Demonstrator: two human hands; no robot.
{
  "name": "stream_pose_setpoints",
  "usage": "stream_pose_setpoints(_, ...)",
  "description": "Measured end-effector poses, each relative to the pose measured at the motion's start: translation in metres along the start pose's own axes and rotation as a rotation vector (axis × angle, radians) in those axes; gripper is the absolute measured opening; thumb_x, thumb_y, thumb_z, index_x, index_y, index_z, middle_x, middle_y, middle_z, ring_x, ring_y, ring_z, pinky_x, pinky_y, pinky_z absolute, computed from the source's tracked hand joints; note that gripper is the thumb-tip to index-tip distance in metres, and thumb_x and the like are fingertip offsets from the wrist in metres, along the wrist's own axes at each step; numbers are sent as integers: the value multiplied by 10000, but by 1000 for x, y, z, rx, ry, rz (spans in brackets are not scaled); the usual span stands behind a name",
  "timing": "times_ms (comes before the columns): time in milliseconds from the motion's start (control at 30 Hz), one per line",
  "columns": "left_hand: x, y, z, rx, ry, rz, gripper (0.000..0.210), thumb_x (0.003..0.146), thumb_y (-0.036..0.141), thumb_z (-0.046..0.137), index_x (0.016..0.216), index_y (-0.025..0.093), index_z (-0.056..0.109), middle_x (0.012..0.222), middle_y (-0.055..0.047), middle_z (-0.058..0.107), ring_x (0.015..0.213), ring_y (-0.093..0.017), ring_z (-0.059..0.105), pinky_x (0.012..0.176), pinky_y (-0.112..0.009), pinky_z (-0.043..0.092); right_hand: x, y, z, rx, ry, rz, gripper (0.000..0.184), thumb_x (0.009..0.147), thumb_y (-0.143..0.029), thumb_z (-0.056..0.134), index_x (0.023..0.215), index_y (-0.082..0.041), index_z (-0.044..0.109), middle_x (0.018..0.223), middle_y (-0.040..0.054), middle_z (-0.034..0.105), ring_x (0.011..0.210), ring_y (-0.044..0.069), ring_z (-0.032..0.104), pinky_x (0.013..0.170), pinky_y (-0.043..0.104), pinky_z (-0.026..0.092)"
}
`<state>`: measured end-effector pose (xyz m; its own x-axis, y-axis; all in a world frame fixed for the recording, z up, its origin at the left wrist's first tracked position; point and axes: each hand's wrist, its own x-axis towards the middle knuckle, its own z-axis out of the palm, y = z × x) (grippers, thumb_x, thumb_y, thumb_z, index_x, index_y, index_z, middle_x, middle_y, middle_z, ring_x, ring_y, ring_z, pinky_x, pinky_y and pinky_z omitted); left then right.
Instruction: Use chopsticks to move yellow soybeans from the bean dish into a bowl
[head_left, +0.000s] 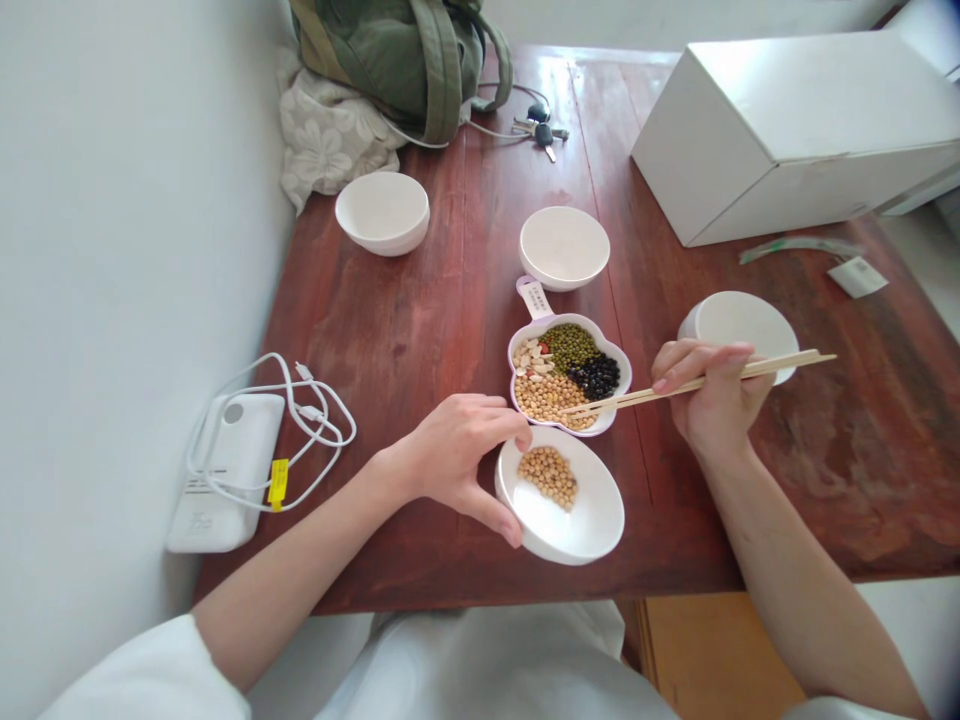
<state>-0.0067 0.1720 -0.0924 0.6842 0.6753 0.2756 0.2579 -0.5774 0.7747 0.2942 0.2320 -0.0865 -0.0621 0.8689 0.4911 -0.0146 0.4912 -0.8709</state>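
My left hand (476, 455) grips the left rim of a white bowl (600, 525), which tilts a little and holds a small heap of soybeans (547, 476). In my right hand (716, 400) is a pair of chopsticks (780, 364), their tips among the soybeans (551, 398) in a flower-shaped dish (624, 365). That dish has a short handle pointing away from me. Green mung beans (568, 346), black beans (596, 377) and pale peanut pieces (531, 360) lie in its other parts. Whether the tips pinch a bean is too small to tell.
White bowls stand at the back left (382, 212), behind the dish (564, 245) and beyond my right hand (739, 320). A white box (780, 130) is at the back right, a green bag (390, 60) and keys (541, 130) at the back. A power bank (232, 450) with cables lies left.
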Motion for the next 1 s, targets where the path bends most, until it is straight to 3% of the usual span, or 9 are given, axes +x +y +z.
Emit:
stream_pose_setpoints(100,0,0,0,2,-1,-6,839,645,982,658,923,192,635,791,-30,700,665,-183,583,654,-319,393,0,0,2,47,21,47,701,1070,-595,522,513,-202,684,501,69,588,443,149,521,427,320,304)
stream_pose_setpoints(300,-1,1,1,-2,9,-11,831,653,980,654,920,194,631,785,-23,695,663,-178,578,651,-317,388,8,-3,0,237,95,98,731,1036,-656,549,451,-224,619,404,10,453,369,121,412,375,313,276)
stream_pose_setpoints(567,-2,0,2,-6,7,-11,829,658,982,648,933,201,623,789,-20,695,660,-176,575,656,-323,396,6,1,3,137,188,23,699,1043,-600,576,455,-224,602,433,12,487,419,138,466,409,316,298)
stream_pose_setpoints(1000,-2,-1,2,-13,16,4,811,655,962,680,931,201,623,781,-16,689,666,-176,577,662,-313,391,-2,2,2,-2,-16,20,627,1083,-538,530,591,-215,745,555,66,621,495,168,544,465,333,349)
